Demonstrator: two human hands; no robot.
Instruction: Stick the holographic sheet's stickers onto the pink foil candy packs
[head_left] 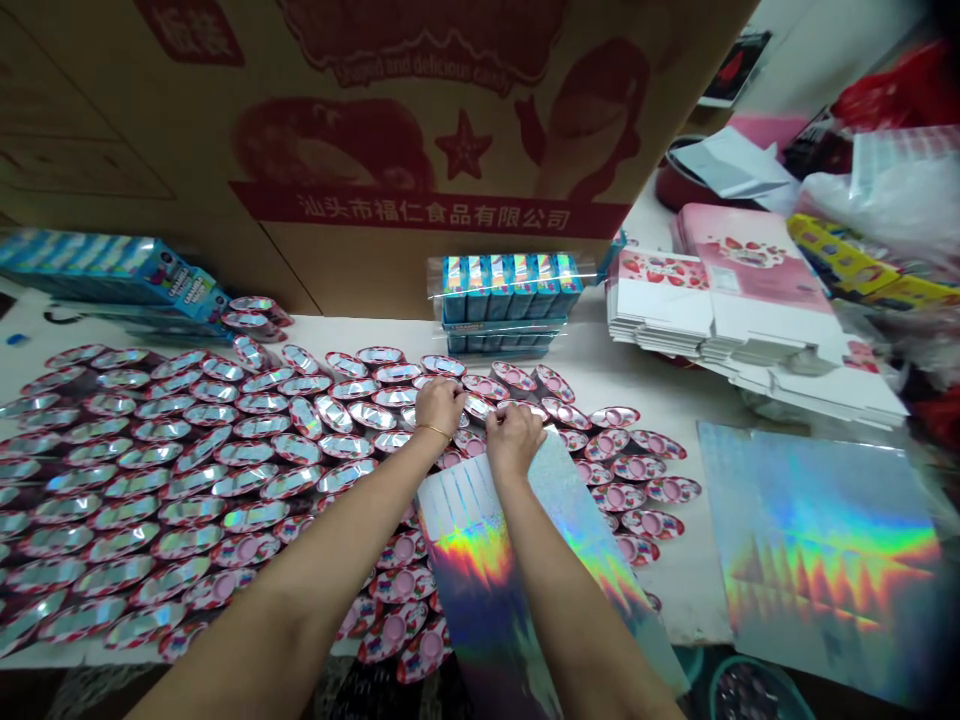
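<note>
My left hand (441, 406) is closed in a pinch over the rows of small oval boxes. Close beside it, my right hand (514, 436) is also pinched. Between the fingertips a shiny silver sticker (478, 406) lies along a box top, its ends partly hidden by my fingers. Under my right forearm rests a holographic sticker sheet (469, 520), with several strip outlines near its top. To the left, oval boxes (247, 453) bear silver strips on their tops. On the right, other oval boxes (621, 496) show bare pink round centres.
A large cardboard carton (360, 270) stands behind the boxes. Blue wrapped packs (510, 290) sit against it, with more blue packs (112, 275) at left. Flat pink-and-white cartons (750, 290) are stacked at right, above another holographic sheet (825, 560). A teal basin (757, 690) is below the table edge.
</note>
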